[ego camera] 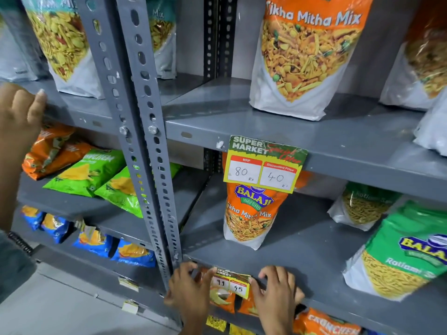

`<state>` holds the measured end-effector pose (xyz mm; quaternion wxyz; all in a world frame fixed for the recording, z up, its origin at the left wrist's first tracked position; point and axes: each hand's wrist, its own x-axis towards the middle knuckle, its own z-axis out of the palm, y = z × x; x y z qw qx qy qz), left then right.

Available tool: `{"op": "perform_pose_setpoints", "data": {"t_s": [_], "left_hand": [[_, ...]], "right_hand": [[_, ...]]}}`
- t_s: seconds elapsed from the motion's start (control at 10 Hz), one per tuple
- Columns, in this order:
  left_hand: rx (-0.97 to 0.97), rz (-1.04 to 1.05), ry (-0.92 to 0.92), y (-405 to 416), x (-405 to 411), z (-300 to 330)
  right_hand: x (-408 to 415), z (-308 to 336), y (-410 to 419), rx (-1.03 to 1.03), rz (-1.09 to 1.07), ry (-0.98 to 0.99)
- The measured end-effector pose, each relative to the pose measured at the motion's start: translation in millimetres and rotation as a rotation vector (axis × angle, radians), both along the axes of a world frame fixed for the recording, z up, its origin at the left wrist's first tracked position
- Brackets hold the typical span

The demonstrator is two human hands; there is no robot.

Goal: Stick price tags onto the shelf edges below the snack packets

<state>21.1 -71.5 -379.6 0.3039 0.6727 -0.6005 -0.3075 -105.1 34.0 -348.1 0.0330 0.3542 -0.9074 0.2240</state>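
Note:
A small yellow-and-green price tag (231, 282) with two handwritten white boxes lies against the front edge of the lower grey shelf (338, 308). My left hand (191, 288) holds its left side with fingertips, and my right hand (275, 291) holds its right side. An orange Tikha Mitha Mix packet (246, 218) stands on that shelf behind the tag. One shelf up, a larger tag (263, 163) reading 80 and 40 hangs from the edge below a big orange packet (300, 59).
Another person's hand (19, 112) rests on the left rack's shelf edge. Perforated grey uprights (145, 131) split the two racks. Green, orange and blue chip bags (96, 172) fill the left shelves. A green Ratlami Sev bag (406, 252) stands at the right. Orange packets (324, 322) sit below.

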Motion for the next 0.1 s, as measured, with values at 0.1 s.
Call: {"op": "perform_pose_setpoints", "data": {"t_s": [0.1], "left_hand": [[0.007, 0.083, 0.06, 12.3, 4.4, 3.0]], "right_hand": [[-4.6, 5.2, 23.6, -0.037, -0.001, -0.034]]}}
